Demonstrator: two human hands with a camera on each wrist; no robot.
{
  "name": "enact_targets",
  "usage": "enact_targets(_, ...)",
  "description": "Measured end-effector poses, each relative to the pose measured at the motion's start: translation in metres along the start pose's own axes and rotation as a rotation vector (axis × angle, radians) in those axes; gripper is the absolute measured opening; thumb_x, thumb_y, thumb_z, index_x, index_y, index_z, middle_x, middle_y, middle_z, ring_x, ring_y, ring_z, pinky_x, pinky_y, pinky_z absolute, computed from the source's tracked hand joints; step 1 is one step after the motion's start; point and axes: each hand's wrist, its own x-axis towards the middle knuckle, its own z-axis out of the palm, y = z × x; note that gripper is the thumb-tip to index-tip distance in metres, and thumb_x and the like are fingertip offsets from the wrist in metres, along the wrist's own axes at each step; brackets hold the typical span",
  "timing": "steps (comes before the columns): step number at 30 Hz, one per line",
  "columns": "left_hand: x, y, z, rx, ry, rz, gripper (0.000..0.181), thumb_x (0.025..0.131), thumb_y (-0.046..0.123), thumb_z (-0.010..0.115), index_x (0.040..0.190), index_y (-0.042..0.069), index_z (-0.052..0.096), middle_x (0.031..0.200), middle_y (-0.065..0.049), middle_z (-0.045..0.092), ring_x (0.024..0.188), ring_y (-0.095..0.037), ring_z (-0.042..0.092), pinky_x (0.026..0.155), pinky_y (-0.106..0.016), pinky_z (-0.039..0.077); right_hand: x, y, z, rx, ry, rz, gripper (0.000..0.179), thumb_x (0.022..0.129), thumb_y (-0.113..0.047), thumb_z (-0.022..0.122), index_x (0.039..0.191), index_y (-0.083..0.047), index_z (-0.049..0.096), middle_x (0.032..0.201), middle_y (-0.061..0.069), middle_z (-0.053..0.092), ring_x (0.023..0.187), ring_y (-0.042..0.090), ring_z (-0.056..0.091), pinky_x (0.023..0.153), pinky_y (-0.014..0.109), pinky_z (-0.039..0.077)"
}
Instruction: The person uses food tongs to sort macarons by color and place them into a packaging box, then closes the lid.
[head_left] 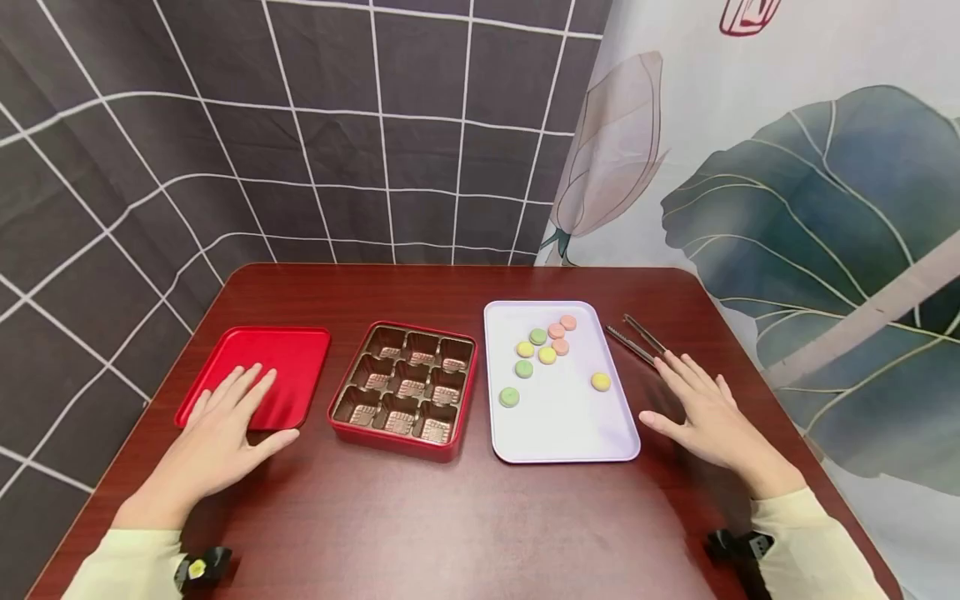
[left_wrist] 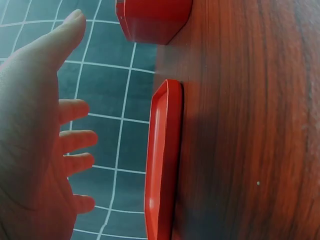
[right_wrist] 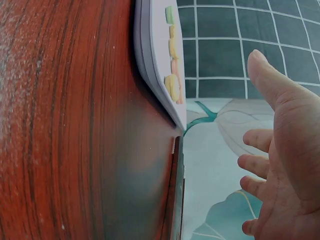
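Hands [head_left: 215,437] [head_left: 701,412] (both empty, loosely outstretched), left above red tray [head_left: 291,367], right near tongs [head_left: 644,334]

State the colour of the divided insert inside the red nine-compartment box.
The insert is glossy dark brown; the head view shows it best.

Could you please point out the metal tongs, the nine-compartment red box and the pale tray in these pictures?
Metal tongs [head_left: 645,334]: head view, on the farther arm.
Nine-compartment red box [head_left: 393,443]: head view, on its front wall.
Pale tray [head_left: 562,425]: head view, on its bare surface near the front edge.
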Motion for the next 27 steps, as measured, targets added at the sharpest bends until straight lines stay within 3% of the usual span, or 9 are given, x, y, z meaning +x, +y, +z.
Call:
enact_targets(15,0.009,0.006,0.004,-0.006,0.004,0.042,0.090,0.079,0.054,0.071,0.147,0.005,0.036,0.148,-0.023,0.034,0.140,-0.043,0.021,0.108,-0.068,0.011,0.005,0.008,-0.001,0.006,0.014,0.004,0.089,0.084,-0.050,0.069,0.152,-0.009,0.028,0.153,0.023,0.026,0.140,0.045,0.017,0.103,0.075,0.002)
enact_targets(21,0.016,0.014,0.003,-0.005,-0.014,0.042,0.092,0.078,0.055,0.072,0.148,0.008,0.035,0.149,-0.020,0.032,0.140,-0.042,0.021,0.109,-0.065,0.011,0.010,0.019,-0.001,0.021,0.004,0.016,0.089,0.085,-0.048,0.068,0.152,-0.007,0.027,0.153,0.024,0.026,0.139,0.046,0.018,0.102,0.075,0.005)
enact_targets(27,0.027,0.024,0.004,-0.001,-0.033,0.082,0.094,0.078,0.058,0.070,0.149,0.008,0.034,0.150,-0.021,0.032,0.140,-0.042,0.021,0.110,-0.065,0.010,0.014,0.032,-0.002,0.025,-0.002,0.025,0.087,0.086,-0.047,0.066,0.151,-0.004,0.027,0.150,0.027,0.029,0.138,0.047,0.021,0.099,0.076,0.012)
